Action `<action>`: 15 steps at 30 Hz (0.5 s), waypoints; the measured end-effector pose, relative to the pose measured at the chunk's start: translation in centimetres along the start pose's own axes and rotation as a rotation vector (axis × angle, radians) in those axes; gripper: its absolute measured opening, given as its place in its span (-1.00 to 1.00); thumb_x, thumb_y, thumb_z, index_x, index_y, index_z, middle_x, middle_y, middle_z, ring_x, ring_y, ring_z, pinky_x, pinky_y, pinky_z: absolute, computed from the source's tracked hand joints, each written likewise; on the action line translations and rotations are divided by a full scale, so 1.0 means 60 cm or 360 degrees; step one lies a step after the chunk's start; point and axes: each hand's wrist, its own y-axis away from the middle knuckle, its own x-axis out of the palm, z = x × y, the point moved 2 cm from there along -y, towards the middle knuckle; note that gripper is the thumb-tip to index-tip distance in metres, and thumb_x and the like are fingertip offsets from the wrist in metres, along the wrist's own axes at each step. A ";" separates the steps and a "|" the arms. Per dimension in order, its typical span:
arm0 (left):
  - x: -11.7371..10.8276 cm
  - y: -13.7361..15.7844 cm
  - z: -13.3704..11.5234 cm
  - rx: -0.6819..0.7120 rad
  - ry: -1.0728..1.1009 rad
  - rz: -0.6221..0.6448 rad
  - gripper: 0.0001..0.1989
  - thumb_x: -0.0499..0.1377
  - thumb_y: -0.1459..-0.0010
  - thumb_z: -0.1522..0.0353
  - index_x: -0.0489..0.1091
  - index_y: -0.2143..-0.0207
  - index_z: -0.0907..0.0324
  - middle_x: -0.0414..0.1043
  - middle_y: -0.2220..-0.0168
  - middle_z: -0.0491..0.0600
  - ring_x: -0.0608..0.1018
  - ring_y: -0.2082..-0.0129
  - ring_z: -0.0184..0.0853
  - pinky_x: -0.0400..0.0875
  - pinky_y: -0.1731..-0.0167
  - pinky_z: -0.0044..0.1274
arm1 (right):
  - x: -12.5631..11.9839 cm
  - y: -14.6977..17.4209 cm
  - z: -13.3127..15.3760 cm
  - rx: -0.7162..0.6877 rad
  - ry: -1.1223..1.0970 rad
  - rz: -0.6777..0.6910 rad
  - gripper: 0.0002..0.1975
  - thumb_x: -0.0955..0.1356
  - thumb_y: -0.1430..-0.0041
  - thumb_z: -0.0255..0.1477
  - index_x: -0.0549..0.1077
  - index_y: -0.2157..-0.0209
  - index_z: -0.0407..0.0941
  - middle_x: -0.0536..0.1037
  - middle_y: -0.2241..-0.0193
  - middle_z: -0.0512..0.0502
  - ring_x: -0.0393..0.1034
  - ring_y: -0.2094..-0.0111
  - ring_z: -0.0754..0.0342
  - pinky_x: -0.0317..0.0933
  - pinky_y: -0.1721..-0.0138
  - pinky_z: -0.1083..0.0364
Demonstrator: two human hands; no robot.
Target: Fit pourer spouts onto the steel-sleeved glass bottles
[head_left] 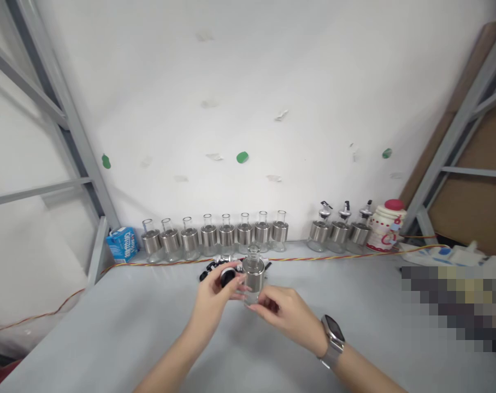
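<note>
In front of me a glass bottle (pixel 254 275) with a brushed-metal sleeve and a bare open neck is held upright. My right hand (pixel 283 308) has its fingers closed at the glass base. On the other side, my left hand (pixel 217 289) curls round a round black stopper piece (pixel 228 277) with a pale rim, its fingertips against the bottle's side. Part of that piece is hidden by the thumb and fingers. Just behind the hands lies a heap of black and silver pour spouts (pixel 209 268), partly covered by my left hand and the bottle.
Several similar open-necked bottles (pixel 209 236) line the wall. Farther right stand three bottles with spouts fitted (pixel 338 232), beside a cream jar with a red lid (pixel 387 225). A blue carton (pixel 122 244) is at the left. A twisted cable (pixel 309 258) crosses the grey table (pixel 149 322).
</note>
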 end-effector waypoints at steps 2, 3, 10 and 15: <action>-0.005 -0.005 -0.003 -0.0021 0.0105 -0.0068 -0.53 0.20 0.07 0.28 0.24 0.08 0.21 0.42 0.26 0.02 0.53 0.30 -0.24 0.44 0.26 -0.38 | 0.001 0.000 0.000 -0.0011 0.0019 0.0005 -0.74 0.25 -0.08 -0.25 0.31 0.58 -0.11 0.36 0.66 0.07 0.19 0.62 0.21 0.06 0.58 0.24; -0.006 -0.007 -0.005 -0.0026 0.0159 -0.0077 -0.50 0.20 0.07 0.29 0.21 0.05 0.20 0.41 0.21 0.04 0.51 0.26 -0.23 0.41 0.20 -0.38 | 0.001 0.000 -0.001 -0.0012 0.0026 0.0004 -0.73 0.25 -0.09 -0.25 0.31 0.58 -0.11 0.36 0.66 0.07 0.18 0.62 0.21 0.05 0.58 0.24; 0.002 -0.003 -0.011 -0.0124 0.0030 0.0116 -0.63 0.17 0.04 0.27 0.28 0.16 0.23 0.45 0.38 0.01 0.55 0.38 -0.25 0.45 0.31 -0.42 | 0.007 -0.002 -0.012 0.0018 0.0049 0.0026 -0.73 0.25 -0.09 -0.27 0.29 0.59 -0.12 0.35 0.66 0.07 0.16 0.62 0.22 0.02 0.57 0.25; 0.005 -0.002 -0.011 -0.0106 -0.0113 0.0136 -0.74 0.15 0.03 0.27 0.32 0.28 0.23 0.39 0.50 -0.09 0.53 0.53 -0.33 0.47 0.49 -0.50 | 0.008 -0.002 -0.012 0.0034 0.0044 0.0048 -0.73 0.22 -0.11 -0.29 0.28 0.59 -0.13 0.33 0.67 0.07 0.15 0.63 0.23 -0.01 0.58 0.25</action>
